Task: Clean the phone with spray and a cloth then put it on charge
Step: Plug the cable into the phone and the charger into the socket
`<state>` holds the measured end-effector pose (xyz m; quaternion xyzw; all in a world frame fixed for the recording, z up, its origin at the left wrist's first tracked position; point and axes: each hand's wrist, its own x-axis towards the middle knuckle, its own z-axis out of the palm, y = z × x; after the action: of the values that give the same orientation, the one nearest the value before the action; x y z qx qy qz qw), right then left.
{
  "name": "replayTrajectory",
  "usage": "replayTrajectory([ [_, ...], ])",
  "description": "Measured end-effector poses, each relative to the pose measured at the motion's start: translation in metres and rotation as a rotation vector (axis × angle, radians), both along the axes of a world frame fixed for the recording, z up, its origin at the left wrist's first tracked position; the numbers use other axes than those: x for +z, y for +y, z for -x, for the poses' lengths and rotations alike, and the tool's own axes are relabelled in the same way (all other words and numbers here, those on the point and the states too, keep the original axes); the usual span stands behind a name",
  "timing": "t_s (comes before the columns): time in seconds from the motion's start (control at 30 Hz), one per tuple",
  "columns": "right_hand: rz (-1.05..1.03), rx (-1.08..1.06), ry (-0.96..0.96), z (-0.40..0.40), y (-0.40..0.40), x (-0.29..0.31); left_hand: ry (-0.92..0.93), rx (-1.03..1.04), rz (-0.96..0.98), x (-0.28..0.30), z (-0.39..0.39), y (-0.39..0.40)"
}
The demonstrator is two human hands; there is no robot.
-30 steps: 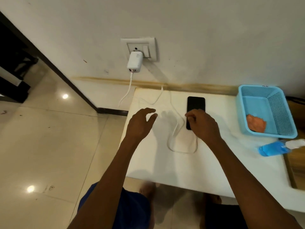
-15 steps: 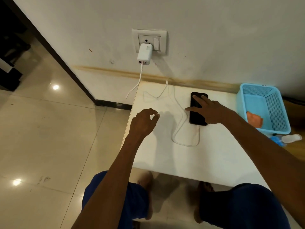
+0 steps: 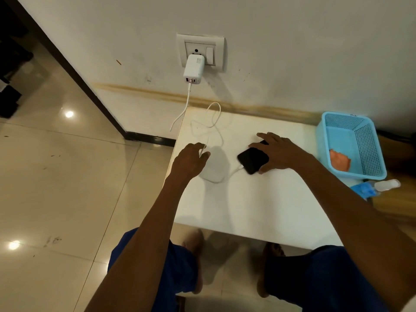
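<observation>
- A black phone point(image 3: 253, 159) is seen lying at an angle on a white surface point(image 3: 258, 210), near its middle, with a white charging cable point(image 3: 216, 129) apparently plugged into its lower left corner.
- The right hand point(image 3: 278, 154) is laid over the phone's right side, fingers spread and fairly straight on top of it; a curled grip is not shown.
- The left hand point(image 3: 191, 159) is held at the surface's left edge, fingers loosely curled beside a strand of the cable; whether the strand is pinched cannot be told.
- The phone is judged to be stiff, light, smooth and slippery, with breakable glass; it is best taken by its long edges, away from the plugged corner.
- The cable is soft and looped loosely across the surface up to a white charger point(image 3: 194, 68) seated in a wall socket point(image 3: 200, 50).
- A blue basket point(image 3: 369, 154) stands at the right of the surface, with an orange cloth point(image 3: 340, 161) inside.
- A blue spray bottle point(image 3: 373, 188) is seen lying just in front of the basket.
- The slack cable loops lie between the two hands and could be snagged; nothing else stands near the phone.
</observation>
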<state>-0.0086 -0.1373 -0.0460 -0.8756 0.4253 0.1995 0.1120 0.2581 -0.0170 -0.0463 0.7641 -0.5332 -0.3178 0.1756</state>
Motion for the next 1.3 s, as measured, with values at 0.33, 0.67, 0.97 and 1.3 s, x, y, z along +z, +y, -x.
replayTrajectory([
  [0.33,0.098,-0.123,-0.162,-0.021,0.024,-0.019,-0.033,0.129,0.018,-0.005,-0.006,-0.009],
  [0.67,0.243,-0.242,-0.278,-0.063,0.048,-0.040,0.167,0.333,0.101,-0.016,-0.034,-0.005],
  [0.97,0.270,-0.278,-0.342,-0.076,0.042,-0.050,0.258,0.391,0.154,-0.022,-0.047,-0.009],
  [1.3,0.138,-0.248,-0.420,-0.097,0.024,-0.042,0.271,0.400,0.142,-0.023,-0.051,-0.012],
])
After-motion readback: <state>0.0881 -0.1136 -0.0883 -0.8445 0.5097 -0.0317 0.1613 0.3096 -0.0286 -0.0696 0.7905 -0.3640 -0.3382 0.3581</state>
